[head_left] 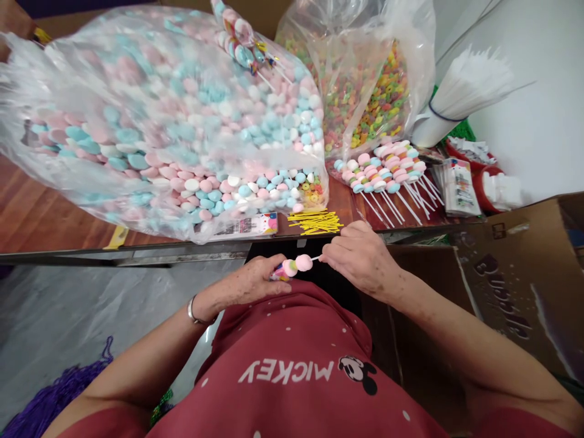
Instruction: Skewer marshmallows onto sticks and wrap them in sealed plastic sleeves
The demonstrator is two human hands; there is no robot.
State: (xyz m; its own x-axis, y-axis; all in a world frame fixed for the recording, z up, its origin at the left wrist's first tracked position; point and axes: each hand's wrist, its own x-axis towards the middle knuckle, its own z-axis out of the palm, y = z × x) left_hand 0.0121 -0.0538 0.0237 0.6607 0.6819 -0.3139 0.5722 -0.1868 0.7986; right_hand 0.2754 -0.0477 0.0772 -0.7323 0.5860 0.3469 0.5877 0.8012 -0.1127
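In front of my lap is a marshmallow skewer point(303, 263), pink marshmallows with a small green ring between them on a thin white stick. My left hand point(253, 281) is closed around its candy end, where a colourful printed wrapper point(280, 272) shows between the fingers. With bent fingers, my right hand point(362, 258) pinches the bare end of the stick, its fingertips touching it. Just beyond the hands, yellow twist ties point(316, 222) lie in a pile at the table edge. Beside them is a stack of printed bags point(249, 225), partly under a big plastic bag of marshmallows point(182, 140).
Several unwrapped marshmallow skewers point(383, 167) lie on the table point(59, 213). Behind them stands a bag of ring candies point(365, 91). A white container holds white sticks point(469, 85). Cardboard boxes point(515, 286) stand at right. Wrapped skewers point(241, 39) rest on the marshmallow bag.
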